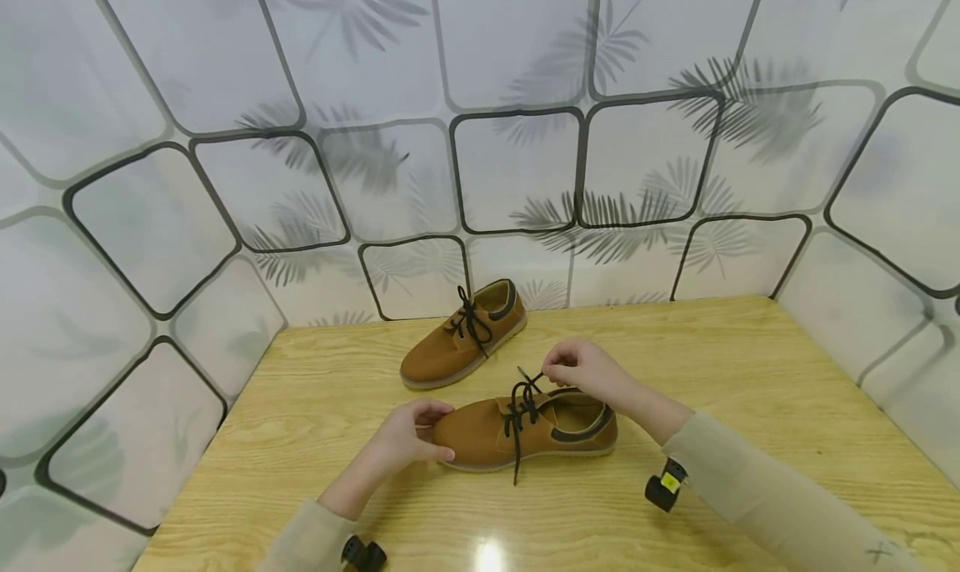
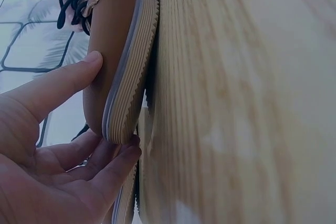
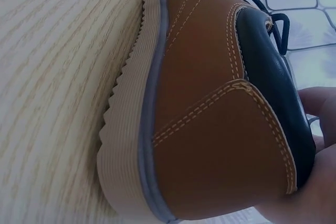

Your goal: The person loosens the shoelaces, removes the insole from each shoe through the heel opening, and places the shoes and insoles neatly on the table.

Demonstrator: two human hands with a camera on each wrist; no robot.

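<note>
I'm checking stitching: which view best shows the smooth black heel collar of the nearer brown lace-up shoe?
The right wrist view: the smooth black heel collar appears large, with clear edge stitching. The head view shows it small, on the nearer brown lace-up shoe. The left wrist view shows that shoe's toe, not the collar.

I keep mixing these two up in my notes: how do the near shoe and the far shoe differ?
The near shoe is in the hands: the left hand holds its toe and the right hand pinches its lace; the far shoe is untouched.
The near shoe lies almost crosswise; the far shoe slants, toe toward the person.
Both are brown, with dark collars.
</note>
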